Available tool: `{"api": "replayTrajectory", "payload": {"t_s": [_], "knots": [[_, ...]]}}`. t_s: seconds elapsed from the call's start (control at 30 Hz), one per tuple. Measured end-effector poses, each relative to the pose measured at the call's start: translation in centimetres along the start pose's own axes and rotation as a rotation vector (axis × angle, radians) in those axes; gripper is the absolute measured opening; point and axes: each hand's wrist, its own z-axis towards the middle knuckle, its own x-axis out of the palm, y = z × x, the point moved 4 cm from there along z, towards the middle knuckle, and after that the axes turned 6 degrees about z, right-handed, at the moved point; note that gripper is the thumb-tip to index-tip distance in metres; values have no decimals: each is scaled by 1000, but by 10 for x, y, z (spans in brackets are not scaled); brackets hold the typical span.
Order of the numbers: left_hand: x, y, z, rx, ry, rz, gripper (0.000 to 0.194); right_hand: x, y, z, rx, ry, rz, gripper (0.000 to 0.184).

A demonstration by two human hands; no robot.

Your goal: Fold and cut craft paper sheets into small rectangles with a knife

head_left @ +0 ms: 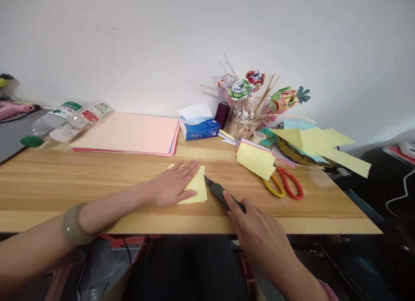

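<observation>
My left hand (177,180) lies flat with its fingers stretched over a small stack of yellow paper (199,188) on the wooden table. My right hand (251,221) is wrapped round the dark handle of a utility knife (220,193). The knife's tip points up and left and sits at the right edge of the yellow stack. Part of that stack is hidden under my left palm. Right of the knife lie scissors (290,184) with one red and one yellow handle loop, their blades covered by another pile of yellow paper pieces (256,160).
Large coloured sheets (129,132), a blue tissue pack (201,128) and two plastic bottles (65,115) stand along the back. A holder (241,126) carries paper flowers and sticks. At right, yellow strips overhang a basket (288,152). The table's front edge (194,233) runs below my hands.
</observation>
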Motion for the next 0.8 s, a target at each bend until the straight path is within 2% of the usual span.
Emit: {"api": "replayTrajectory", "payload": {"t_s": [0.3, 0.43, 0.63, 0.8], "knots": [[2, 1, 0, 10, -29, 0, 72, 0, -4, 12, 3, -4, -3, 50], [2, 1, 0, -2, 11, -8, 72, 2, -4, 17, 6, -10, -11, 49], [1, 0, 0, 5, -7, -17, 72, -1, -4, 27, 29, 21, 40, 45], [-1, -1, 0, 5, -22, -43, 72, -2, -10, 40, 88, 96, 100, 45]]}}
